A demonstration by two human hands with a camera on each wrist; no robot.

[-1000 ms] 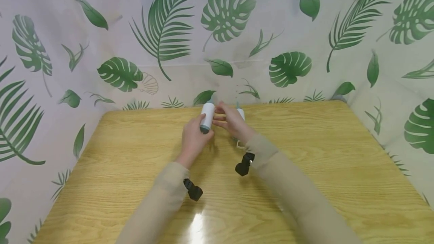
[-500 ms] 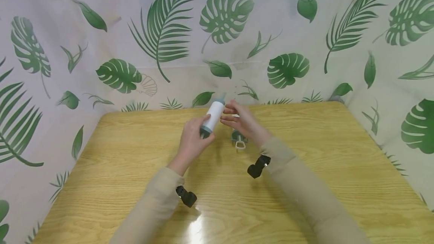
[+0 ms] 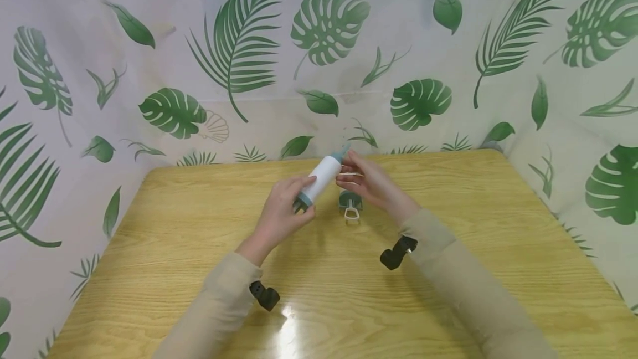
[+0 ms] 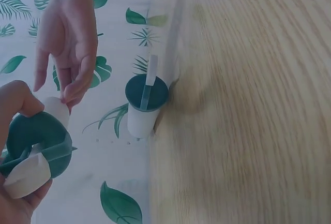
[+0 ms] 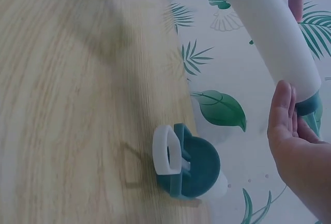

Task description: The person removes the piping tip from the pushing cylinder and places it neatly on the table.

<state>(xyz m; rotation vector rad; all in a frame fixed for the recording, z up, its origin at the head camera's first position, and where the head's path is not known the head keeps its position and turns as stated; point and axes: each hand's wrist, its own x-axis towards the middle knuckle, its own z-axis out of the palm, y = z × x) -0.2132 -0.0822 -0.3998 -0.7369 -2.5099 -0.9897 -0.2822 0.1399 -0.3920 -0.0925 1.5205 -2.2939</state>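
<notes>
My left hand (image 3: 281,212) grips a white tube (image 3: 323,177) by its lower end, thumb and fingers round it. The tube is tilted up to the right above the table. It has a teal cap (image 4: 39,144) with a white loop handle and, at the far end, a pale teal pointed tip (image 3: 342,152). Beside that far end is my right hand (image 3: 372,184), its fingers loosely extended and touching the tube near the tip. A second, similar tube (image 4: 141,123) lies on the table below my right hand, its teal cap (image 5: 201,164) and white loop handle towards me.
The wooden table (image 3: 319,270) meets a leaf-printed white wall covering (image 3: 269,60) at its far edge. The second tube lies close to that edge. A black wrist camera (image 3: 264,295) sits on the left sleeve, another black camera (image 3: 397,252) on the right.
The held tube has tipped from nearly upright to a rightward slant, its tip moving right. My right hand has shifted right, exposing more of the second tube's cap and loop handle.
</notes>
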